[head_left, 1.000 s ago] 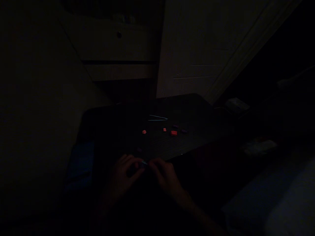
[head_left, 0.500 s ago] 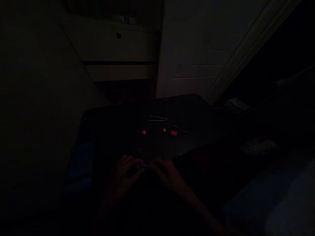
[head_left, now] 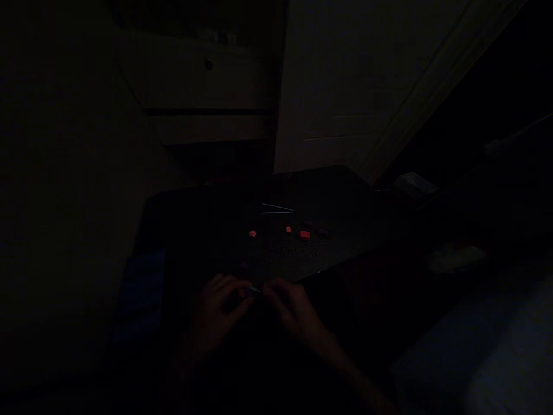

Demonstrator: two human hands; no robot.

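Note:
The room is very dark. My left hand (head_left: 218, 311) and my right hand (head_left: 291, 308) meet at the near edge of a dark table (head_left: 345, 230), fingers curled together around a tiny pale thing (head_left: 254, 290) that I cannot make out. Farther out on the table lie small red pieces (head_left: 305, 234), another red piece (head_left: 253, 233) to the left, and a thin pale pair of tweezers (head_left: 277, 209).
A pale door (head_left: 345, 86) and a drawer unit with a knob (head_left: 208, 63) stand behind the table. A blue object (head_left: 142, 288) sits at the table's left side. Pale objects (head_left: 458, 256) lie to the right.
The picture has grown slightly darker. Both hands stay pinched together at the table's near edge with only slight finger shifts.

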